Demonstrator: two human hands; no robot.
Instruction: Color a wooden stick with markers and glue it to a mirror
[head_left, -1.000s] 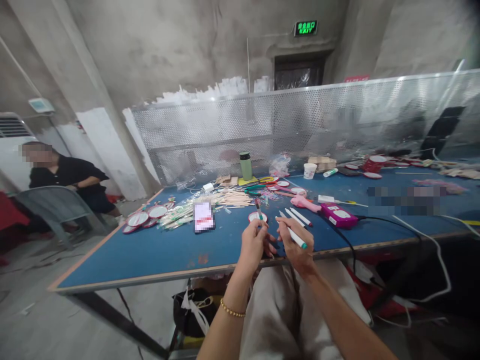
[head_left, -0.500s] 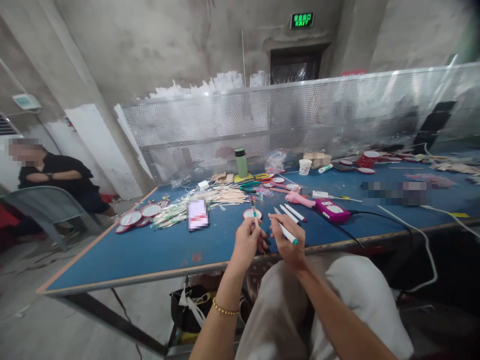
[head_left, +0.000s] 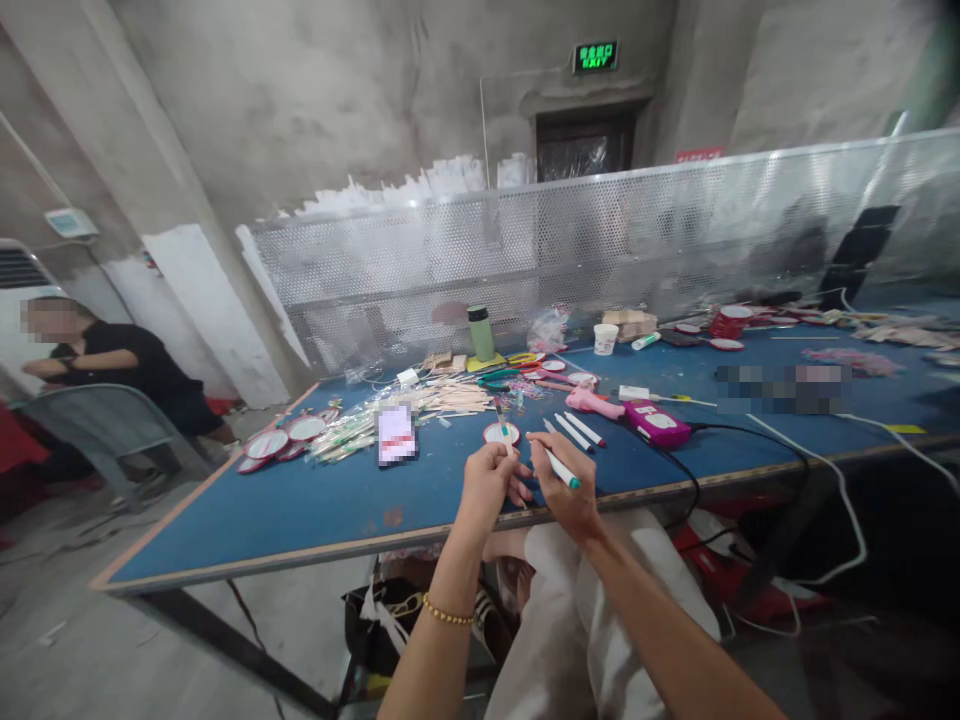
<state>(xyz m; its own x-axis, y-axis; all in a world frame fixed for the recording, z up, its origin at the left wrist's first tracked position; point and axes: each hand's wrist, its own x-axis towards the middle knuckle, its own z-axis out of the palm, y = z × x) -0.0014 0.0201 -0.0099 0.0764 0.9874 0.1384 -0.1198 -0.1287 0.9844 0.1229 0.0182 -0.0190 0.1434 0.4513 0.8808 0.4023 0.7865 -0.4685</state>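
My left hand (head_left: 489,482) pinches a flat wooden stick (head_left: 499,412) with dark reddish and green bands, pointing up and away from me. Held like a pen, a white marker (head_left: 558,464) with a green end sits in my right hand (head_left: 573,496). Its tip is a short way right of the stick; I cannot tell whether they touch. Behind the stick lies a round white disc (head_left: 493,433) with a red rim, partly hidden. Several more white markers (head_left: 579,432) lie on the blue table just beyond my right hand.
A phone (head_left: 396,436) lies left of my hands, near a pile of wooden sticks (head_left: 459,396). To the right is a purple device (head_left: 658,424) with a black cable. A green bottle (head_left: 481,334) and a paper cup (head_left: 605,339) stand behind. A person (head_left: 127,360) sits far left.
The view has shifted slightly. Both hands keep their hold on the stick and marker, with little movement between them. My right leg has moved inward, to the left.
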